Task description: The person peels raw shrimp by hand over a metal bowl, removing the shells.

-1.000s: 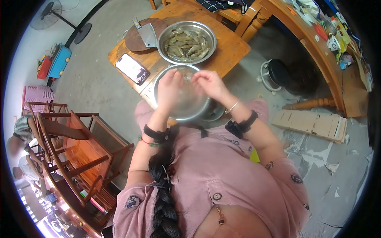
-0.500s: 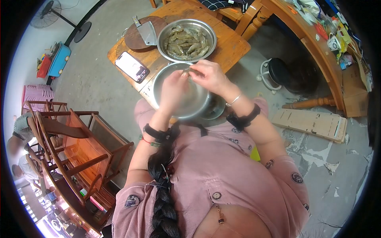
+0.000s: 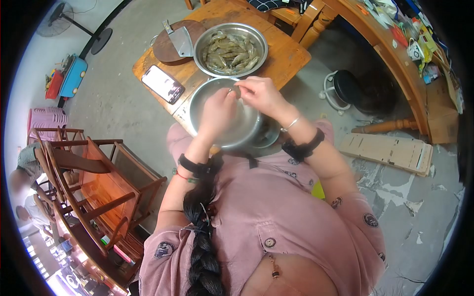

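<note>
My left hand (image 3: 219,111) and my right hand (image 3: 264,93) meet above a metal basin (image 3: 195,101) at the near edge of the wooden table. Their fingertips pinch a small greyish-green shrimp (image 3: 235,92), mostly hidden by the fingers. Just beyond, a steel bowl (image 3: 264,52) holds many raw shrimp (image 3: 232,52). Part of the basin's inside is covered by my hands, and the left one is slightly blurred.
Left of the bowl, a cleaver (image 3: 182,42) lies on a round chopping board (image 3: 165,52). A phone (image 3: 163,84) rests on the table (image 3: 286,56). A black stool (image 3: 348,89) stands right; wooden chairs (image 3: 106,187) are left, with people (image 3: 29,170) behind.
My hands stay together over the basin, with only small finger movements. The view has shifted very slightly; the table things are in the same places.
</note>
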The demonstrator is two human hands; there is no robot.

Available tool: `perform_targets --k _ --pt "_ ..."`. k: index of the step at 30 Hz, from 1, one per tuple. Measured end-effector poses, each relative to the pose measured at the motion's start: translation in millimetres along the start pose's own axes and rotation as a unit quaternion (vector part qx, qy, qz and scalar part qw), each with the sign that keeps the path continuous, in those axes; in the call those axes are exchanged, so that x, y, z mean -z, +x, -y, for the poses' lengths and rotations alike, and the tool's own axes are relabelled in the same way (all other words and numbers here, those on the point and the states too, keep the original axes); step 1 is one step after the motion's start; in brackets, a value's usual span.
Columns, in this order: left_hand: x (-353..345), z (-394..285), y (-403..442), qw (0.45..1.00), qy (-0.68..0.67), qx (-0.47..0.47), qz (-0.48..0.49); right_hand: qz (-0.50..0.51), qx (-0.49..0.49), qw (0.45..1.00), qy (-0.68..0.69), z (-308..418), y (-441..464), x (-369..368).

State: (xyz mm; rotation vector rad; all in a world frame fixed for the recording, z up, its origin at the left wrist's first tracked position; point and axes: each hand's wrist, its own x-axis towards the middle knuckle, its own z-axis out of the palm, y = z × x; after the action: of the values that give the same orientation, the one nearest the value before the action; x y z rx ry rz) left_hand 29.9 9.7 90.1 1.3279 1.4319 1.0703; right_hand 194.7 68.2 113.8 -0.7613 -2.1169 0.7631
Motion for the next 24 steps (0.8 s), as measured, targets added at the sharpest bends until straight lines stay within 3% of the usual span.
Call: perform_targets --k 3,5,8,12,14,17,18,20,24 --pt "3 3 3 0.998 -0.039 -0.043 0.022 -0.006 -0.084 0.992 0.089 4 -2 -3" --pt "3 -5 1 0.986 -0.16 0.04 0.014 -0.008 -0.113 0.986 0.124 9 -2 -2" --pt "3 -4 2 0.977 -0.201 0.07 0.001 0.01 -0.106 0.989 0.106 11 -3 -1" --pt "0 1 1 0.982 -0.179 0.056 0.0 -0.006 -0.1 0.989 0.107 3 -4 -3" --pt "-1 11 2 0.994 -0.028 -0.104 0.014 -0.018 -0.085 0.989 0.119 -1 -4 -3" --pt "1 10 2 0.995 -0.04 -0.085 0.037 -0.019 -0.093 0.984 0.153 -4 -5 1" --pt "1 6 1 0.995 -0.04 -0.086 0.038 -0.009 -0.147 0.965 0.218 -6 -5 1" --pt "1 -4 0 0.983 -0.169 0.043 0.057 0.0 -0.2 0.939 0.281 -13 -6 1" --pt "-2 -1 1 0.977 -0.204 0.027 0.065 0.004 -0.265 0.869 0.417 -15 -9 -2"
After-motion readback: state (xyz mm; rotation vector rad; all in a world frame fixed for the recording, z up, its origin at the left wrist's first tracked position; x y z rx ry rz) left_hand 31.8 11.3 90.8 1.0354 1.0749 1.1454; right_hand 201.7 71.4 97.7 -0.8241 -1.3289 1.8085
